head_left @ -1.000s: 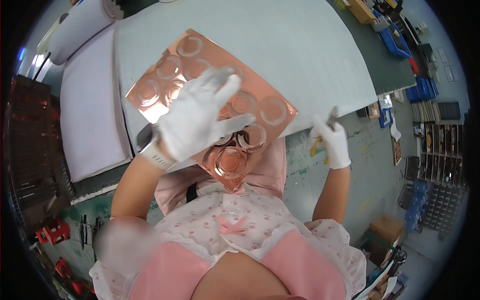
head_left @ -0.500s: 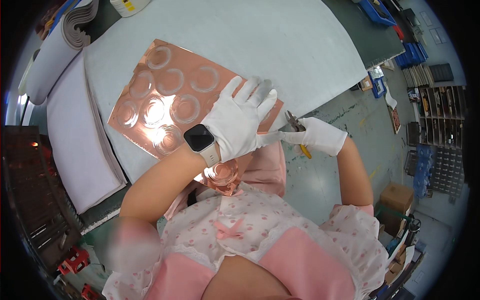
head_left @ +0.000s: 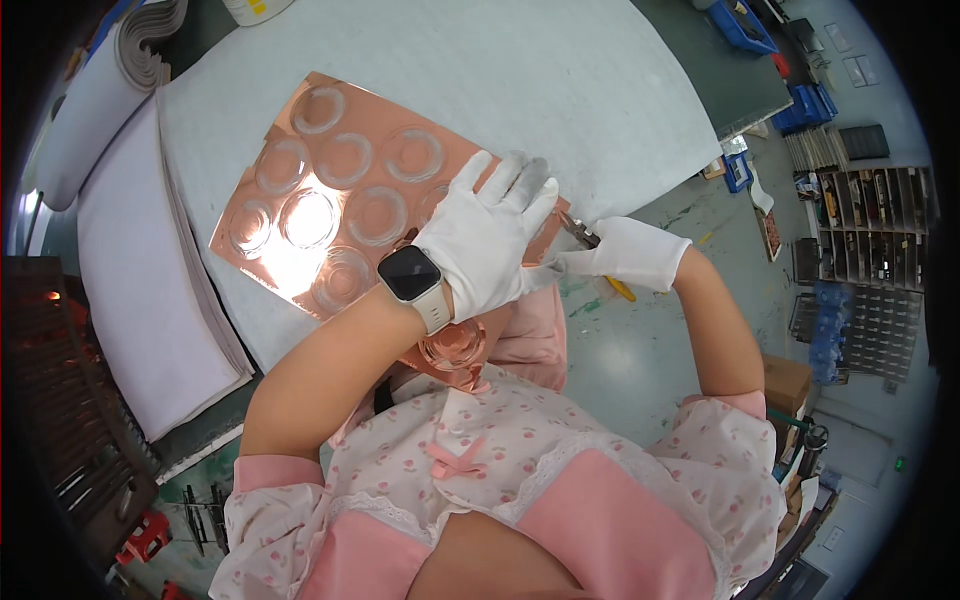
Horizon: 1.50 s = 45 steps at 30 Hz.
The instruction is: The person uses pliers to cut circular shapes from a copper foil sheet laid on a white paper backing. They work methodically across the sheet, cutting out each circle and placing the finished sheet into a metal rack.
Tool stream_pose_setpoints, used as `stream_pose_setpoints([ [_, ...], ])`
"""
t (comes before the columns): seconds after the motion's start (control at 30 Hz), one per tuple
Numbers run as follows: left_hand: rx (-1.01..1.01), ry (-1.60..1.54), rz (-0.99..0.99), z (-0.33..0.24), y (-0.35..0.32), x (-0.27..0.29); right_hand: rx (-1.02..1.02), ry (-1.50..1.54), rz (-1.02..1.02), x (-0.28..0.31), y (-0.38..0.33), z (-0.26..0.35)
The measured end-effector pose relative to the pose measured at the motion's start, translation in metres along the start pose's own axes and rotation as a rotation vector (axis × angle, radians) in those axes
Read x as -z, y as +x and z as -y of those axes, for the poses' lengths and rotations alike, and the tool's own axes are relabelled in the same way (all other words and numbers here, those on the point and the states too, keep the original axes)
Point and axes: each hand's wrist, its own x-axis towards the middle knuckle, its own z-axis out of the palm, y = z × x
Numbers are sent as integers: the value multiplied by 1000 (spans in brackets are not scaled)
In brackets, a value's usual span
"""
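A shiny copper-coloured sheet (head_left: 345,205) embossed with several ring shapes lies on the white-covered table. Its lower corner hangs over the table edge against my clothing. My left hand (head_left: 490,225), in a white glove, rests flat on the sheet near its right side, fingers spread. A smartwatch (head_left: 410,273) with a pale strap is on that wrist. Gloved in white too, my right hand (head_left: 635,252) grips a pair of yellow-handled nippers (head_left: 580,232). Their jaw tips reach the sheet's right edge; whether they bite into it I cannot tell. The left thumb points toward the right hand's fingertips.
A white covering (head_left: 450,75) spreads over the green table (head_left: 740,85). Stacked white sheets (head_left: 145,270) and a thick roll (head_left: 115,110) lie along the left. A white container (head_left: 255,8) stands at the far edge. Shelving (head_left: 875,225) and cardboard boxes (head_left: 785,385) are off to the right.
My right hand has moved slightly up and left, bringing the nippers' jaws from beside the sheet to its right edge. The left hand stays flat on the sheet.
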Motion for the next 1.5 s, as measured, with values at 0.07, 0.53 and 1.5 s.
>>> stream_pose_setpoints([
  [0.07,7,8,12,0,-1,0,-20,-35,-8,1,-3,5],
  [0.53,34,-10,32,2,-3,-5,-19,-18,-19,1,-3,-2],
  [1.5,0,24,-68,5,-8,-11,-78,-129,-109,-3,2,4],
])
